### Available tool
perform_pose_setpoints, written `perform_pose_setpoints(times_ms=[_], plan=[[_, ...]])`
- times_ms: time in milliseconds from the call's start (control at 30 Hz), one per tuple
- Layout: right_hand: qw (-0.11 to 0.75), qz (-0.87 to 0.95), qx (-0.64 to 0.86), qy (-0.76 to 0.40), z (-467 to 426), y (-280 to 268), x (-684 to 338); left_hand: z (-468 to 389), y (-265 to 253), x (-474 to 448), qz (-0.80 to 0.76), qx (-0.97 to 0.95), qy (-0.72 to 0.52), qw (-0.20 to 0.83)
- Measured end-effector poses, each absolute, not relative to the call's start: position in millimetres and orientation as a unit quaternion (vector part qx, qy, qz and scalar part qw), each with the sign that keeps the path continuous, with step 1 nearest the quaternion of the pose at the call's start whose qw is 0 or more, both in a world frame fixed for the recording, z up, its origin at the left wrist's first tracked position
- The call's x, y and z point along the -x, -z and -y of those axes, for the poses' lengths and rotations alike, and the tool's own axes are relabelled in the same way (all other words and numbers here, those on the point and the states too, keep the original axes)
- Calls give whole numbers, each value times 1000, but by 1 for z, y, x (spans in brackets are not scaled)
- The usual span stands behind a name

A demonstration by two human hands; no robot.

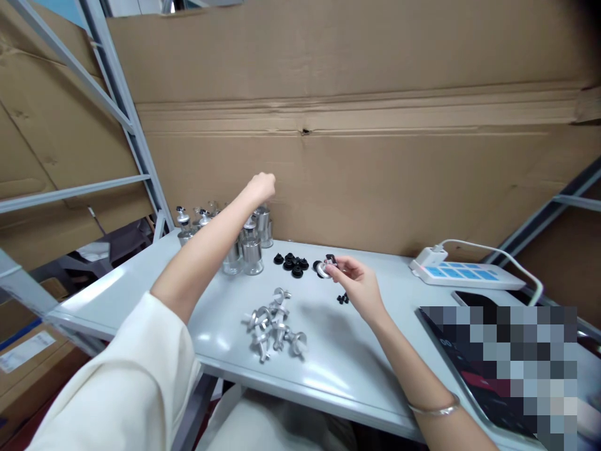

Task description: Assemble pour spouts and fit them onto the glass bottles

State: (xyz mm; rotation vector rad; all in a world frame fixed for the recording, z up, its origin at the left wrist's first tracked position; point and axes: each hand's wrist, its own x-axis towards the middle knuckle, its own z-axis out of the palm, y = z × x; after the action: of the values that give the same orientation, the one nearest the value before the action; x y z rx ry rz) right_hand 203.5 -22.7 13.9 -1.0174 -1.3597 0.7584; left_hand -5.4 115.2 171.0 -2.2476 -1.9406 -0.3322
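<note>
My left hand [261, 186] is raised at the back of the table, over a glass bottle with a metal sleeve [263, 219]. Its fingers are curled closed; whatever they hold, if anything, is hidden. Several more sleeved glass bottles [252, 252] stand around and behind my left forearm, some with silver-and-black tops. In my right hand [359, 285] a silver bottle top with black parts [323, 269] is pinched between thumb and fingers, above the table. Left of it lie several black stoppers [291, 263]. A pile of loose silver bottle tops [275, 322] is nearer to me.
Small black pieces [343, 299] lie beneath my right hand. At the right are a white power strip [469, 274] with a plugged-in cable and a dark tablet [462, 369], partly blurred out. Cardboard [352, 175] walls off the table's back; a metal frame post [134, 138] rises at left.
</note>
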Motion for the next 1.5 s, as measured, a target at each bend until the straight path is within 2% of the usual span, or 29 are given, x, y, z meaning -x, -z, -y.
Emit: perform_pose_setpoints(times_ms=[67,167,333,500,700,967,1133,1233,1333,1433,1500], plan=[[622,571,431,-317,23,-14,-204,-101,-185,4,631,750,176,91],[659,547,424,-294,22,-15,-207,-80,-197,-1,519,783,333,85],[725,483,429,-239,18,-16,-214,-49,-175,-16,358,782,508,-42],[768,423,420,-233,12,-14,-217,-11,-123,-33,328,805,451,-201],[741,453,405,-286,14,-15,-213,11,-82,-40,331,811,407,-258],[692,512,410,-302,20,-19,-208,3,-67,-36,309,800,386,-340],[686,559,407,-228,24,-19,-206,-5,-47,-40,224,759,307,-529],[701,570,381,-196,27,-22,-204,-8,-38,-47,186,698,319,-613],[719,545,337,-268,24,-34,-203,-8,-34,-53,190,663,334,-643],[647,549,301,-435,20,-51,-201,-8,-33,-58,197,649,343,-650],[606,547,295,-496,18,-62,-197,-9,-33,-61,205,642,352,-650]])
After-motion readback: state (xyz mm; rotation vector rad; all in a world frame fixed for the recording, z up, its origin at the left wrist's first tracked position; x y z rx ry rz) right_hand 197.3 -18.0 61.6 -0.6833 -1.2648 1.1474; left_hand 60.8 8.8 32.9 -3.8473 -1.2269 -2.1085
